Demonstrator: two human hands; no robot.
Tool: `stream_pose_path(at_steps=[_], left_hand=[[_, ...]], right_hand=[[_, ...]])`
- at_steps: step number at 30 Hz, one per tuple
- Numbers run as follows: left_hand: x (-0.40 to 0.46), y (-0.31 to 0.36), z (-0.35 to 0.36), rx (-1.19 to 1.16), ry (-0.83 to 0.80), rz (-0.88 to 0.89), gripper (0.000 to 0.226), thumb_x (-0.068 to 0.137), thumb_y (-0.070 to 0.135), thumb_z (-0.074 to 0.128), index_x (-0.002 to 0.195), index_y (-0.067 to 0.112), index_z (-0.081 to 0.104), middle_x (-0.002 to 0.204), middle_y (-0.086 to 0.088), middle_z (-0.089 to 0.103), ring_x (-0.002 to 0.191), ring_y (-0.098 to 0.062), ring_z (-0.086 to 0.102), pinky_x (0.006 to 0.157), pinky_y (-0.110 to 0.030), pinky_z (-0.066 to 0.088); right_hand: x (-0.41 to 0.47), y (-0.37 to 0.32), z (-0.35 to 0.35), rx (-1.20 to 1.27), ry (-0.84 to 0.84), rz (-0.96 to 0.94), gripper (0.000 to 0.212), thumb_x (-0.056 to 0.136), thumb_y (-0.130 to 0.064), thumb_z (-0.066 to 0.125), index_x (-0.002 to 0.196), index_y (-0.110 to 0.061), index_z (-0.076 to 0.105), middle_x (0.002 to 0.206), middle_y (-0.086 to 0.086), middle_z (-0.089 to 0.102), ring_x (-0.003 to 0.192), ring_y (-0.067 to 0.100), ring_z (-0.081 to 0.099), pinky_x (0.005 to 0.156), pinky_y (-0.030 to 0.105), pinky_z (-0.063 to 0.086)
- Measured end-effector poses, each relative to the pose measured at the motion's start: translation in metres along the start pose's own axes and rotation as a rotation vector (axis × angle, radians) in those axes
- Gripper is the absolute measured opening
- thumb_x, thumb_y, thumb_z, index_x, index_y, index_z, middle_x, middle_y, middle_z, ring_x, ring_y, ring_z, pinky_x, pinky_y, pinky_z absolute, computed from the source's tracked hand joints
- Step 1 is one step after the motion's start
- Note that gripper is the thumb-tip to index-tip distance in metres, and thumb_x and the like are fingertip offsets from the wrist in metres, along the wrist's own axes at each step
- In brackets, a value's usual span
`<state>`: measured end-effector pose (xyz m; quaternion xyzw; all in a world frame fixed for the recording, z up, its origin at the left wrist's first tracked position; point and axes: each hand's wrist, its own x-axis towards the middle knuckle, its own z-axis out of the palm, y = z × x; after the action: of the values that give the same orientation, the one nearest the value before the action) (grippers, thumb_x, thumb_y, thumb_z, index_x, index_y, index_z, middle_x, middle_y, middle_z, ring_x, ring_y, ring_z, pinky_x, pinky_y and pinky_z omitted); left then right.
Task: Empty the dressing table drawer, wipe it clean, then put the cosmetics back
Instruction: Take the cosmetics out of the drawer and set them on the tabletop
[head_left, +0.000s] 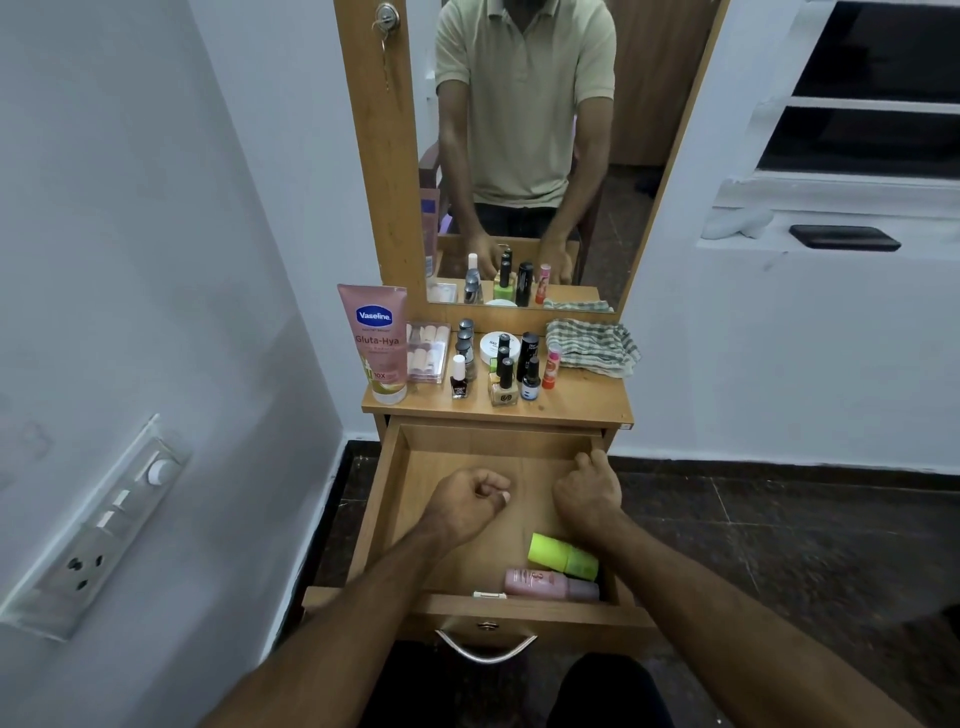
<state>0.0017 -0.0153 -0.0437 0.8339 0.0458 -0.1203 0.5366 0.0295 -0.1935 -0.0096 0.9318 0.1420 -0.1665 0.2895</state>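
Note:
The wooden drawer is pulled out below the dressing table top. Near its front right corner lie a neon yellow-green bottle and a pink bottle, with a small white item against the front wall. My left hand hovers over the drawer's middle with curled fingers, and nothing shows in it. My right hand is curled near the right wall; its palm side is hidden. A striped cloth lies on the top at the right.
On the top stand a pink Vaseline tube, a clear box of tubes, several nail polish bottles, a white jar and a pink-orange lip balm. The mirror rises behind. A switchboard is on the left wall.

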Motion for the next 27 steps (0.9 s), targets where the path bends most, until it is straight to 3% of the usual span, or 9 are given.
stream_pose_path(at_steps=[6,8,10,12,15,18,20,24,27], left_hand=[[-0.001,0.004,-0.002,-0.047,-0.012,-0.001,0.017,0.09,0.012,0.071,0.094,0.028,0.072,0.079,0.006,0.067,0.076,-0.011,0.064,0.084,-0.033,0.057],[-0.001,0.006,0.0,-0.075,-0.021,-0.005,0.02,0.091,0.002,0.067,0.1,0.019,0.071,0.081,0.004,0.066,0.075,-0.011,0.061,0.076,-0.024,0.054],[-0.002,0.01,0.002,-0.104,-0.03,-0.009,0.025,0.092,-0.005,0.061,0.107,0.013,0.068,0.089,0.002,0.065,0.078,-0.01,0.059,0.069,-0.015,0.049],[-0.005,0.014,0.004,-0.104,-0.053,0.006,0.032,0.092,-0.006,0.06,0.116,0.016,0.065,0.097,0.002,0.064,0.081,-0.008,0.057,0.062,-0.01,0.045],[-0.008,0.02,0.007,-0.08,-0.073,0.053,0.035,0.094,0.0,0.061,0.123,0.021,0.065,0.104,0.005,0.067,0.085,-0.004,0.06,0.062,-0.009,0.045],[-0.009,0.023,0.009,-0.141,0.003,0.06,0.024,0.095,0.003,0.064,0.115,0.016,0.069,0.097,0.0,0.071,0.077,-0.007,0.063,0.057,-0.01,0.045],[-0.008,0.024,0.007,-0.151,0.056,0.085,0.018,0.093,0.009,0.069,0.11,0.016,0.071,0.09,0.001,0.073,0.07,-0.008,0.066,0.056,-0.014,0.047],[-0.004,0.027,0.006,-0.116,0.106,0.124,0.008,0.092,0.019,0.072,0.097,0.026,0.073,0.076,0.006,0.072,0.064,-0.009,0.069,0.061,-0.022,0.049],[-0.003,0.031,0.009,-0.131,0.134,0.14,0.006,0.093,0.023,0.071,0.095,0.028,0.072,0.07,0.006,0.071,0.063,-0.009,0.068,0.063,-0.026,0.05]], right_hand=[[0.002,0.007,0.004,0.1,0.101,-0.084,0.021,0.1,-0.029,0.055,0.114,-0.02,0.067,0.115,0.0,0.07,0.117,0.021,0.056,0.106,0.04,0.03],[0.004,0.017,-0.002,0.392,0.093,-0.089,0.012,0.089,-0.031,0.064,0.098,-0.023,0.067,0.102,-0.002,0.07,0.105,0.019,0.061,0.105,0.041,0.034],[0.004,0.026,-0.009,0.827,0.029,-0.076,0.018,0.079,-0.035,0.074,0.09,-0.023,0.069,0.097,-0.006,0.071,0.097,0.015,0.064,0.096,0.035,0.045],[0.0,0.032,-0.014,1.173,0.011,-0.096,0.021,0.075,-0.033,0.081,0.093,-0.024,0.075,0.099,-0.008,0.073,0.096,0.01,0.066,0.085,0.027,0.052],[-0.01,0.037,-0.018,1.492,0.004,-0.177,0.017,0.086,-0.022,0.076,0.102,-0.018,0.078,0.103,-0.003,0.076,0.099,0.009,0.068,0.08,0.022,0.052],[-0.016,0.039,-0.022,1.669,-0.012,-0.234,0.019,0.095,-0.012,0.066,0.11,-0.008,0.076,0.096,0.0,0.077,0.084,0.002,0.07,0.072,0.014,0.051],[-0.019,0.041,-0.025,1.765,-0.03,-0.246,0.02,0.099,-0.013,0.06,0.113,-0.007,0.073,0.097,0.004,0.078,0.086,0.007,0.072,0.07,0.017,0.053],[-0.021,0.042,-0.03,1.86,-0.049,-0.225,0.036,0.1,-0.036,0.061,0.116,-0.004,0.068,0.103,0.013,0.078,0.102,0.029,0.074,0.078,0.027,0.054],[-0.019,0.044,-0.029,1.864,-0.013,-0.223,0.049,0.098,-0.05,0.06,0.115,-0.005,0.069,0.1,0.011,0.078,0.099,0.027,0.075,0.079,0.029,0.055]])
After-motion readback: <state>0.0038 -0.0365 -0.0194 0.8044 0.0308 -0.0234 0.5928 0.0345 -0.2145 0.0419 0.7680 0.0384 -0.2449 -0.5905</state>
